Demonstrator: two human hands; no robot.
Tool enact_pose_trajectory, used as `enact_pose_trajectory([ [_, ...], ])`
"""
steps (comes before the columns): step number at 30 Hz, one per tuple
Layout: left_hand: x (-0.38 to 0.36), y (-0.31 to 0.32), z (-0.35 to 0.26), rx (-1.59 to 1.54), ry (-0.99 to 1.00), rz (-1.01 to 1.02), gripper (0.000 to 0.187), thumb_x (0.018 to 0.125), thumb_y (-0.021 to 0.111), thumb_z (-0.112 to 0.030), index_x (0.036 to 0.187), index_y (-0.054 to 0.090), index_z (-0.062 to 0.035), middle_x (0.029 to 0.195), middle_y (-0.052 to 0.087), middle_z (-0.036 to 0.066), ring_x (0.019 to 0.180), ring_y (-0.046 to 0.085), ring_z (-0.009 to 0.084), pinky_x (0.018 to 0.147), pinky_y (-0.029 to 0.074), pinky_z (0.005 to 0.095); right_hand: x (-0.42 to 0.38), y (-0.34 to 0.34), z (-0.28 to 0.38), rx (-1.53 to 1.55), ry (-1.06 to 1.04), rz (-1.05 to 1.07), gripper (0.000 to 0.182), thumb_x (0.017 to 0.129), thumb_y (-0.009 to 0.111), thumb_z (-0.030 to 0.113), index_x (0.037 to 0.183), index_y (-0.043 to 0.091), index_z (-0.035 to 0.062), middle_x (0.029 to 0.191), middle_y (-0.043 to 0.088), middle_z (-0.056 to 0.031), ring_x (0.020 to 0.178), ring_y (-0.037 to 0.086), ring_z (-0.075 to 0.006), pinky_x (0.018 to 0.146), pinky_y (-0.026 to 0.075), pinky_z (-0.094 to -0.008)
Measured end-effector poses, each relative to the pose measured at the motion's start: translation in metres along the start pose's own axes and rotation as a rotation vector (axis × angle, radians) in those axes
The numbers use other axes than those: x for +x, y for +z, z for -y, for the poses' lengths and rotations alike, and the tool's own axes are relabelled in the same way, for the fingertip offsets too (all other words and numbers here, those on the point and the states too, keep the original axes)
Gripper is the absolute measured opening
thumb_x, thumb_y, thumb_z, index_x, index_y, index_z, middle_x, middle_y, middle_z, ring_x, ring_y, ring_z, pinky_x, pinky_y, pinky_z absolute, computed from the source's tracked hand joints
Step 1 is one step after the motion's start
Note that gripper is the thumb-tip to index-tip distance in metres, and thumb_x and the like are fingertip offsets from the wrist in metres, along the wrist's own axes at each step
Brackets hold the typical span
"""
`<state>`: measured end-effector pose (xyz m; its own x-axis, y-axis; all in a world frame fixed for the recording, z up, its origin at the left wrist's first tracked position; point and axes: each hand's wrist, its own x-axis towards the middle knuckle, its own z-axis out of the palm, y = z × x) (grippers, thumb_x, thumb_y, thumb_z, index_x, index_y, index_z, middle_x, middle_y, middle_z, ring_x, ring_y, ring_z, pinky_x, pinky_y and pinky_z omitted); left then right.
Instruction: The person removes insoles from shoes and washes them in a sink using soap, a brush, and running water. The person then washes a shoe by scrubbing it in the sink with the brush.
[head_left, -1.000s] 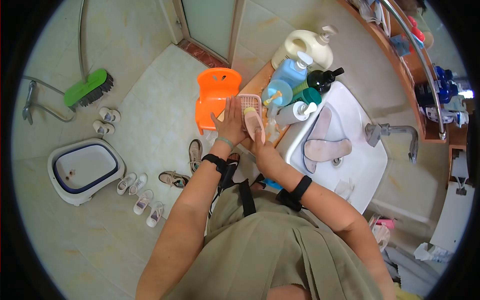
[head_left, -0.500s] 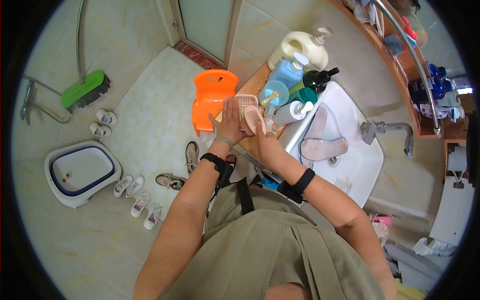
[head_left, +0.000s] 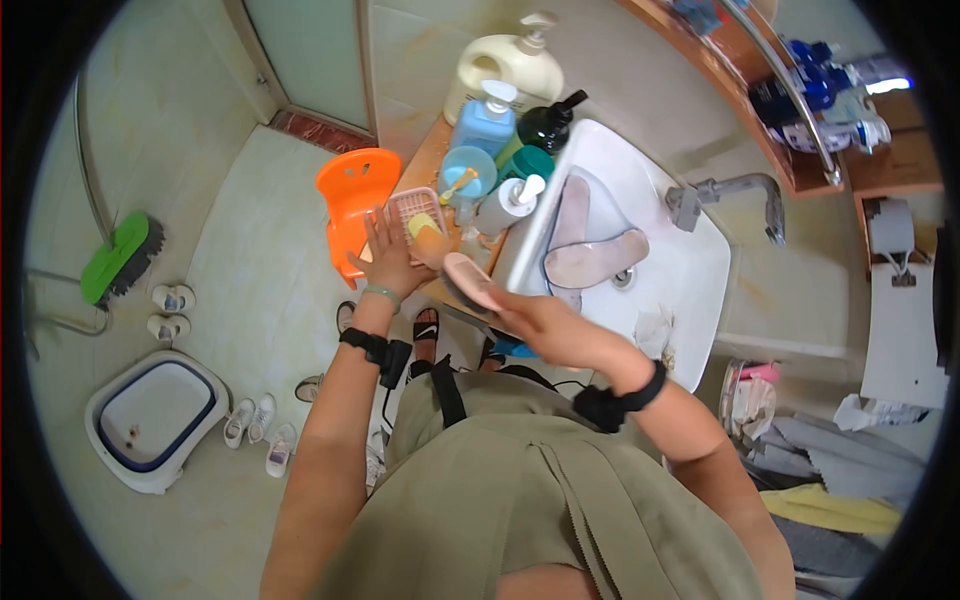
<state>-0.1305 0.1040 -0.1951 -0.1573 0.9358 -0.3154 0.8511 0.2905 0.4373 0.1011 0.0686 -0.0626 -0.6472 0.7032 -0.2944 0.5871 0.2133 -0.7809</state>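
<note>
My right hand (head_left: 550, 325) grips a pink scrub brush (head_left: 468, 279), its darker underside facing down, between the wooden counter and the sink. My left hand (head_left: 392, 262) is spread open at the counter's edge, against a pink slatted basket (head_left: 405, 205). In this basket lie a yellow soap bar (head_left: 421, 224) and an orange-tan piece (head_left: 431, 248); the fingers partly cover the basket's near side. Pale insoles (head_left: 597, 258) lie overlapping in the white sink (head_left: 680, 290), below the faucet (head_left: 725, 200).
Pump bottles (head_left: 484, 118) and a light blue cup (head_left: 468, 172) crowd the counter. An orange child's chair (head_left: 352, 200) stands left of it. On the floor are several shoes (head_left: 263, 418), a folding basin (head_left: 150, 415) and a green broom (head_left: 122, 258). A wooden shelf (head_left: 735, 95) overhangs at right.
My right hand has drawn the scrub brush away from the basket, toward my body and the sink. My left hand stays by the basket, its fingers more spread. The camera view has shifted right.
</note>
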Motion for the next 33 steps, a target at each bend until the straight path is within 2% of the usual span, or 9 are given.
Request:
enact_pose_trajectory([
  [3,-0.024,-0.035,-0.016,0.122,-0.008,-0.034,0.094,0.070,0.076,-0.029,0.145,0.022,-0.0139,0.152,0.015,0.017,0.141,0.012,0.0314,0.096,0.020,0.0711,-0.059,-0.072,0.042,0.596,0.511,0.129,0.044,0.098,0.044,0.020,0.140,0.038,0.0102,0.068,0.042,0.0026,0.051,0.036,-0.0051,0.043,0.032,-0.0196],
  [5,-0.025,-0.051,-0.010,-0.096,0.114,-0.114,0.055,0.073,0.073,-0.023,0.123,0.052,-0.0070,0.133,0.046,0.017,0.125,0.041,0.0320,0.093,0.038,0.0551,-0.102,-0.088,0.025,0.759,0.518,0.059,0.044,0.098,0.045,0.021,0.140,0.039,0.0113,0.066,0.036,0.0050,0.051,0.030,-0.0024,0.042,0.027,-0.0162],
  [6,-0.030,-0.060,-0.016,-0.141,0.215,-0.284,0.035,0.072,0.073,-0.016,0.104,0.063,-0.0039,0.105,0.062,0.014,0.102,0.056,0.0275,0.083,0.047,0.0359,-0.121,-0.094,0.012,0.843,0.542,-0.020,0.045,0.097,0.045,0.022,0.141,0.038,0.0119,0.067,0.037,0.0047,0.052,0.032,-0.0034,0.041,0.028,-0.0169],
  [10,-0.067,-0.091,-0.115,-0.558,0.457,-0.011,0.017,0.083,0.064,-0.013,0.093,0.065,-0.0002,0.077,0.065,0.011,0.069,0.062,0.0181,0.066,0.051,0.0299,-0.170,-0.091,-0.035,1.110,0.466,-0.287,0.048,0.097,0.047,0.023,0.142,0.034,0.0112,0.069,0.038,0.0039,0.054,0.034,-0.0044,0.040,0.029,-0.0175],
  [17,-0.011,0.032,-0.222,0.055,0.772,0.165,0.030,0.079,0.066,-0.022,0.098,0.063,0.0005,0.091,0.066,0.017,0.088,0.063,0.0316,0.081,0.049,0.0398,-0.204,-0.086,-0.062,1.291,0.328,-0.417,0.048,0.097,0.046,0.021,0.143,0.033,0.0114,0.071,0.040,0.0029,0.053,0.033,-0.0046,0.040,0.029,-0.0174],
  [20,-0.003,0.055,-0.245,0.279,0.434,0.181,0.039,0.074,0.070,-0.029,0.104,0.063,-0.0038,0.101,0.065,0.017,0.095,0.061,0.0361,0.088,0.048,0.0396,-0.212,-0.089,-0.064,1.286,0.328,-0.415,0.047,0.098,0.045,0.020,0.143,0.033,0.0119,0.072,0.040,0.0025,0.053,0.033,-0.0045,0.040,0.030,-0.0174],
  [27,0.008,0.069,-0.240,0.378,0.516,0.488,0.041,0.069,0.075,-0.024,0.102,0.063,-0.0036,0.108,0.064,0.016,0.104,0.059,0.0355,0.087,0.048,0.0385,-0.215,-0.091,-0.076,1.271,0.277,-0.404,0.046,0.098,0.045,0.021,0.142,0.035,0.0149,0.072,0.039,0.0025,0.053,0.033,-0.0048,0.041,0.031,-0.0184],
  [30,0.010,0.071,-0.241,0.202,0.451,0.594,0.028,0.069,0.072,-0.019,0.091,0.064,-0.0052,0.097,0.066,0.012,0.094,0.062,0.0318,0.082,0.050,0.0380,-0.215,-0.093,-0.079,1.260,0.264,-0.411,0.045,0.098,0.044,0.022,0.142,0.035,0.0159,0.072,0.038,0.0025,0.054,0.033,-0.0050,0.042,0.032,-0.0188],
  [33,-0.003,0.049,-0.252,-0.406,0.060,0.701,0.016,0.071,0.065,-0.018,0.081,0.061,-0.0068,0.077,0.060,0.006,0.074,0.060,0.0282,0.072,0.050,0.0384,-0.213,-0.097,-0.077,1.231,0.241,-0.433,0.045,0.098,0.044,0.021,0.142,0.035,0.0167,0.071,0.038,0.0027,0.054,0.033,-0.0054,0.043,0.033,-0.0190],
])
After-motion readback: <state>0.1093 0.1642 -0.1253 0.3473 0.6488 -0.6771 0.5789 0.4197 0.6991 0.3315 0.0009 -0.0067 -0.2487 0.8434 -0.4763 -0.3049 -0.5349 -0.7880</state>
